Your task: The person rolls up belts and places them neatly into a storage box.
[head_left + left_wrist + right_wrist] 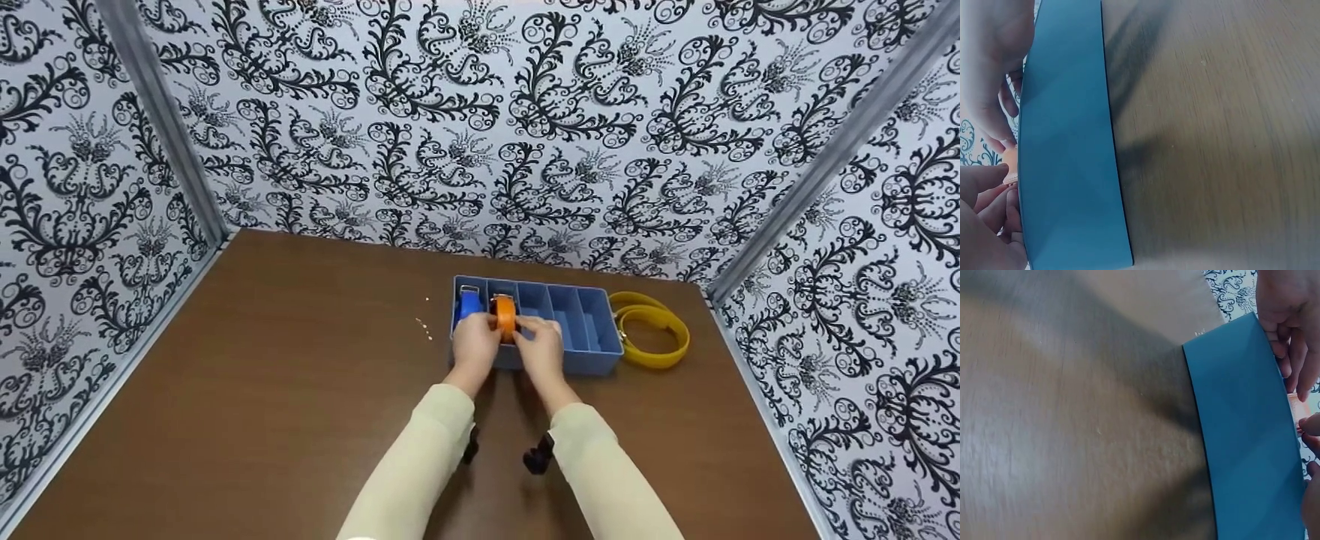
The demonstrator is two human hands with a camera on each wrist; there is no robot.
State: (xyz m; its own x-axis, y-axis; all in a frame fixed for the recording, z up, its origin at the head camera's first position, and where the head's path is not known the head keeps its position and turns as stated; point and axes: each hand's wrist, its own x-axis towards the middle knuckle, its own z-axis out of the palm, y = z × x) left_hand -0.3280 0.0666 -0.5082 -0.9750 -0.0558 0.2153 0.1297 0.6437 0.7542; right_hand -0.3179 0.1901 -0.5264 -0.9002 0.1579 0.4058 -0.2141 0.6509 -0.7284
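An orange belt (506,316), rolled into a coil, stands in the second compartment from the left of a blue divided box (585,364). My left hand (475,346) holds the coil's left side between thumb and fingers. On its right side, my right hand (543,349) pinches the same coil. Part of the orange belt (1010,163) shows between both hands' fingertips in the left wrist view. A rolled blue belt (469,301) with a metal buckle fills the leftmost compartment, partly behind my left hand.
A yellow belt (656,358), loosely coiled, lies against the box's right end. Small pale bits (424,327) are scattered on the brown table (300,375) left of the box. Patterned walls (450,150) stand behind and at both sides.
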